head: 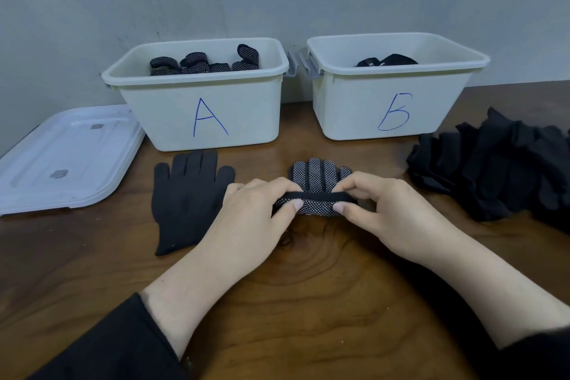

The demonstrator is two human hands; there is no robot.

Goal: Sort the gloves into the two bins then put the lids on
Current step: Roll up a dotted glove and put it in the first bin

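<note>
head view, sorting stage. a black knit glove with white grip dots (317, 185) lies on the brown wooden counter (308, 302), in front of the gap between the two bins, its cuff end turned over toward its fingertips. the left hand (256, 213) and the right hand (388, 210) each pinch the folded cuff edge between thumb and curled fingers (290, 191), one at each end of the fold; neither grasp holds anything else.

just left of it a plain black fabric glove (188, 197) lies flat, palm down, untouched. behind stand the cream plastic bin marked "a" (200, 114), holding dotted gloves, and the cream plastic bin marked "b" (391, 105), holding plain dark gloves. a heap of unsorted black gloves (493, 163) sits at the right of the counter, and the translucent white lids (64, 157), apparently two stacked, lie at the left.

step in hand, as judged: folding or rolling the dotted glove before binning. the next move calls for finishing the fold, lifting the bundle without it springing open, and dropping it into bin "a"; the plain glove would go to "b". lids come last, with the heap still to sort.
</note>
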